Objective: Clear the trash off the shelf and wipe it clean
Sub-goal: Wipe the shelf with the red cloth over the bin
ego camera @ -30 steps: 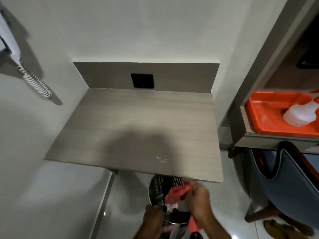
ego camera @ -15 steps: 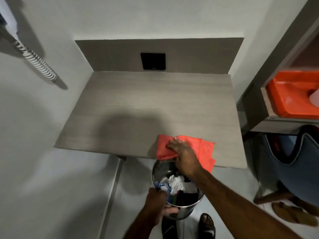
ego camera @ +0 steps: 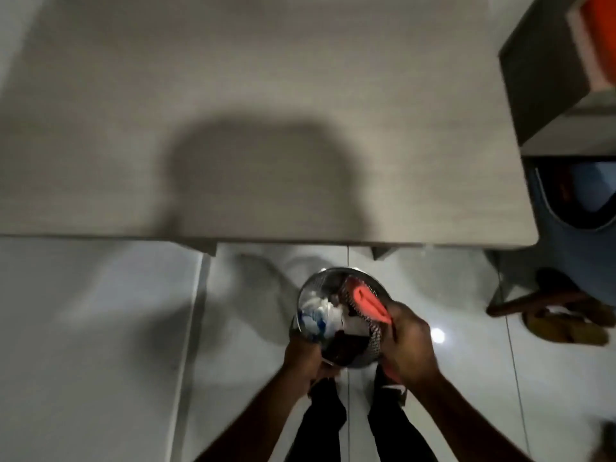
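Orange-red cloth [ego camera: 368, 303], bunched in the right hand [ego camera: 408, 345] grip, hangs over the mesh bin [ego camera: 375, 331] the left hand [ego camera: 305, 356] clasps, below the shelf [ego camera: 266, 111] edge.

The shelf [ego camera: 266, 78] shows matt, grey wood-grain laminate. The bin [ego camera: 375, 338] is shiny perforated metal. The red cloth [ego camera: 368, 303] looks soft. The white floor tiles [ego camera: 100, 328] are glossy.

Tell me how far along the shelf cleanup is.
Done: the shelf shows no trash, and the bin holds white and dark scraps. In hand: the left hand holds the bin below the shelf edge; the right hand grips the cloth at the rim. Left: possibly more wiping; blur hides any remaining marks.
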Available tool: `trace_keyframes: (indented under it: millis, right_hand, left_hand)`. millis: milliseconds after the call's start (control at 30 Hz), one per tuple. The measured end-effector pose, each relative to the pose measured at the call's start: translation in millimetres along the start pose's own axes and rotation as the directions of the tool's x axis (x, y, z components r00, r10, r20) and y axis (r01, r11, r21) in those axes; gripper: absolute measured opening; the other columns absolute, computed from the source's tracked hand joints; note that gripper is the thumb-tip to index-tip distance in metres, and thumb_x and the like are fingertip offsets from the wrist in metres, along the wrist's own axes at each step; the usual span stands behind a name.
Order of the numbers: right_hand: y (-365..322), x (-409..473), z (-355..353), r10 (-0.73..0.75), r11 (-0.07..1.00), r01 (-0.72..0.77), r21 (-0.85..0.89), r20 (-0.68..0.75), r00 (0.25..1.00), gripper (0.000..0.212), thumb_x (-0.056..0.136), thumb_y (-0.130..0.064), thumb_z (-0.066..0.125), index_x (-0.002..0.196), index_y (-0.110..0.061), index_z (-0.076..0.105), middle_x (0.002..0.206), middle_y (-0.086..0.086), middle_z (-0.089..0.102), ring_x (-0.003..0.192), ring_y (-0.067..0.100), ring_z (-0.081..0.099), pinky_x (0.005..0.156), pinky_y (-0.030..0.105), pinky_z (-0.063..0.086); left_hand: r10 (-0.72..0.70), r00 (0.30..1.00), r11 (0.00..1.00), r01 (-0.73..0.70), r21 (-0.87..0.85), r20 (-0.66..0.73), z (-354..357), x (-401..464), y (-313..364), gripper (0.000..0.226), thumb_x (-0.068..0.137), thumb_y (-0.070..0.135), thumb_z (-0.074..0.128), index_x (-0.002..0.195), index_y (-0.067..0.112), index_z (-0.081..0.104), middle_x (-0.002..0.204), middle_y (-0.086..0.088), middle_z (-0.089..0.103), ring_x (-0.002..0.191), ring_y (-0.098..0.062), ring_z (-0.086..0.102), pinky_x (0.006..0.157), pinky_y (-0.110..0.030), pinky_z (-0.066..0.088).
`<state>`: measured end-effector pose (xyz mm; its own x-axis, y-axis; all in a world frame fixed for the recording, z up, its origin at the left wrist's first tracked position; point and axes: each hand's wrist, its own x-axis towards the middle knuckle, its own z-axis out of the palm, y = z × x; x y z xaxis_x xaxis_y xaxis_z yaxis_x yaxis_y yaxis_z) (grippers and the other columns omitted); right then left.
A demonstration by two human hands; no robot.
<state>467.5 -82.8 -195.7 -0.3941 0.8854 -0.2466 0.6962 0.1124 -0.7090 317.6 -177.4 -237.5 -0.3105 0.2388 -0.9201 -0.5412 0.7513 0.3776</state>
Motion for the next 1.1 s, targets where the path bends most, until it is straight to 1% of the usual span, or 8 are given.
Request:
trace_keyframes:
  millis: [233,433,633,733,800,900,1033,1100]
  right_hand:
    - [126.3,16.1,67.2,0.071,0.99,-0.068,-0.12,0.022,0.997,0.044,0.08,0.008,0.056,0.122,-0.003,0.064,0.114,0.016,0.071,0.106,0.033,0.065,0.095,0.039,0.052]
    - [183.2,10.5,83.7,0.064,0.988,-0.061,-0.139,0.021,0.998,0.055,0.077,0.017,0.06,0.129,0.0,0.059,0.124,0.019,0.066,0.115,0.036,0.062,0.1,0.047,0.051]
    - [172.8,16.3,96.6,0.139,0.987,-0.133,-0.092,0.062,0.988,0.048,0.082,0.001,0.052,0.13,0.001,0.056,0.127,0.021,0.062,0.12,0.038,0.056,0.105,0.046,0.045]
    - [154.1,14.1,100.2,0.143,0.988,-0.138,-0.071,0.071,0.987,0.057,0.078,0.006,0.06,0.135,0.003,0.052,0.137,0.023,0.056,0.131,0.038,0.049,0.11,0.049,0.04]
    - [132.8,10.1,95.8,0.097,0.993,-0.094,-0.067,0.037,0.995,0.056,0.079,0.007,0.063,0.134,0.006,0.052,0.137,0.025,0.055,0.132,0.04,0.047,0.111,0.053,0.039]
    - [100.6,-9.9,81.7,-0.009,0.989,0.006,-0.147,-0.02,1.0,0.064,0.069,0.012,0.071,0.13,0.012,0.054,0.136,0.031,0.055,0.13,0.047,0.048,0.112,0.054,0.036]
    - [50.0,-43.7,39.4,-0.019,0.979,0.003,-0.204,-0.076,0.997,0.074,0.053,0.017,0.08,0.124,0.014,0.058,0.133,0.033,0.055,0.129,0.045,0.047,0.113,0.039,0.023]
    - [19.3,-62.3,4.7,-0.049,0.984,0.024,-0.178,-0.135,0.99,0.053,0.078,0.003,0.071,0.125,0.018,0.054,0.138,0.03,0.048,0.129,0.049,0.048,0.112,0.041,0.025]
  left_hand:
    - [-0.092,0.99,0.994,0.097,-0.044,0.106,43.2,132.0,-56.3,0.033,0.098,0.02,0.059,0.125,0.001,0.06,0.122,-0.025,0.069,0.104,-0.043,0.07,0.086,-0.063,0.057]
    - [-0.114,0.987,0.993,0.11,0.037,0.115,72.8,190.7,-81.1,0.032,0.1,0.022,0.051,0.129,0.01,0.053,0.127,-0.02,0.066,0.102,-0.039,0.071,0.074,-0.055,0.063]
    - [-0.13,0.991,0.956,0.124,0.267,0.006,72.8,195.6,-78.5,0.037,0.093,0.019,0.059,0.124,-0.001,0.057,0.119,-0.026,0.067,0.09,-0.044,0.074,0.078,-0.059,0.062]
    - [-0.006,0.997,0.879,0.04,0.476,-0.074,71.5,174.9,-52.0,0.039,0.095,0.027,0.055,0.118,-0.004,0.061,0.117,-0.027,0.069,0.096,-0.043,0.072,0.085,-0.054,0.062]
    - [0.028,1.0,0.86,-0.02,0.51,-0.008,78.5,146.5,-20.4,0.052,0.098,0.05,0.043,0.107,0.004,0.067,0.106,-0.025,0.073,0.097,-0.038,0.073,0.085,-0.047,0.062]
    - [0.023,0.99,0.875,-0.088,0.476,0.14,88.2,95.2,25.1,0.057,0.086,0.071,0.046,0.078,0.018,0.065,0.07,-0.008,0.073,0.064,-0.022,0.073,0.065,-0.035,0.063]
    - [0.311,0.871,0.635,-0.488,0.599,0.379,90.8,-0.4,71.7,0.035,0.067,0.036,0.06,0.084,0.008,0.073,0.082,-0.02,0.074,0.074,-0.022,0.067,0.07,-0.029,0.05]
    - [0.352,0.78,0.383,-0.625,0.68,0.518,88.4,-56.6,94.1,0.02,0.069,0.027,0.059,0.074,0.009,0.065,0.073,-0.013,0.067,0.073,-0.024,0.064,0.063,-0.026,0.04]
